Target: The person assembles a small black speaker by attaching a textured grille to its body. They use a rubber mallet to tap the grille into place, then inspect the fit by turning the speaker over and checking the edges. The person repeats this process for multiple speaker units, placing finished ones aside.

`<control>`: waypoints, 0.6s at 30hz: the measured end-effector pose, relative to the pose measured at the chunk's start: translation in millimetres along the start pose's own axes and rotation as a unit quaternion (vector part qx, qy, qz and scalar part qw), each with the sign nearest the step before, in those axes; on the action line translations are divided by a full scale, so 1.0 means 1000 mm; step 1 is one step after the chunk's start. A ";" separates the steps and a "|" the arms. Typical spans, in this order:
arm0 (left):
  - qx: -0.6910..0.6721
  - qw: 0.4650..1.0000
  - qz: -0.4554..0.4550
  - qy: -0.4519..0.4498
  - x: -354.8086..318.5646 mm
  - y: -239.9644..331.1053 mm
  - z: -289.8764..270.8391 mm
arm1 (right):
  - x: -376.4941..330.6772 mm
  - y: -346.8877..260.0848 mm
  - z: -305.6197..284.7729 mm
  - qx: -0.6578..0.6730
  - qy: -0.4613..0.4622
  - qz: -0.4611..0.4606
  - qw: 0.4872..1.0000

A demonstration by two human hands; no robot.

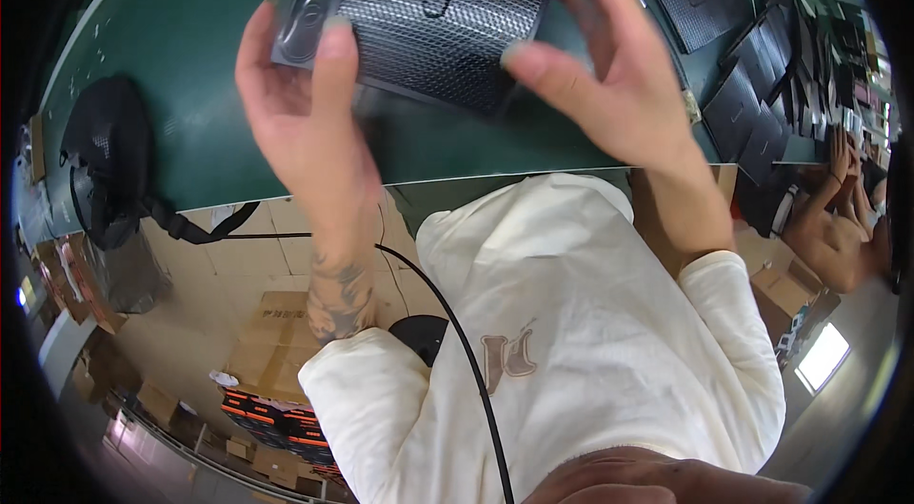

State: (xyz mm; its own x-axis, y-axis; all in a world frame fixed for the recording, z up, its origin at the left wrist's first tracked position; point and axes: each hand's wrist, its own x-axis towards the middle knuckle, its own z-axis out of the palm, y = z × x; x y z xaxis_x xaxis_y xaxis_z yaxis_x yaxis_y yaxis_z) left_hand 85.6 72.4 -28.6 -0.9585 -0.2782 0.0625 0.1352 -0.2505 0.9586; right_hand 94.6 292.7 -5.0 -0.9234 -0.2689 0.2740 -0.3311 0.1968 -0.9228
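Black textured plastic fills the top of my view: a moulded tray [428, 9] with a dimpled surface and a few smooth recessed shapes, held up above the dark green table [181, 76]. My left hand [300, 109] grips the tray's left end, thumb pressed on the face near the lower edge, the other fingers behind it. My right hand [609, 76] holds the right end, thumb tip on the lower right corner, fingers curled round the far side. Both hands are closed on the tray, which tilts slightly, its right side higher.

Cream sleeves [571, 333] cover my forearms to the wrist. A black cable [457, 323] runs across the front of the cream top.

On the table to the left lies a black bag [105, 157] with a strap hanging over the edge. At the far right, more black trays [752, 57] lie stacked and overlapping on the table, well apart from my hands. Another person's hands [838, 218] show at the right rim. Cardboard boxes [276, 342] sit on the floor below the table edge.
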 end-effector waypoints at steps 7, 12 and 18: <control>-0.025 0.996 -0.061 -0.054 0.002 -0.003 -0.016 | -0.016 0.016 0.025 0.147 -0.005 0.047 0.988; -0.006 0.999 -0.033 -0.036 -0.002 -0.009 -0.011 | -0.012 0.006 0.025 0.134 -0.021 0.066 0.989; 0.002 1.000 0.000 -0.008 -0.014 -0.007 -0.015 | 0.015 -0.016 -0.002 0.033 -0.071 0.027 0.997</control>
State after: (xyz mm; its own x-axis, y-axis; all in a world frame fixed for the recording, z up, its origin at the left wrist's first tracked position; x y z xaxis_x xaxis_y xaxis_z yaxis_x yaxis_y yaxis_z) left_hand 101.6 64.4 -40.5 -0.9626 -0.2626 0.0666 0.1339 -0.2472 0.9597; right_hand 85.9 287.0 14.6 -0.9011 -0.3914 0.1865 -0.2639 0.1540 -0.9522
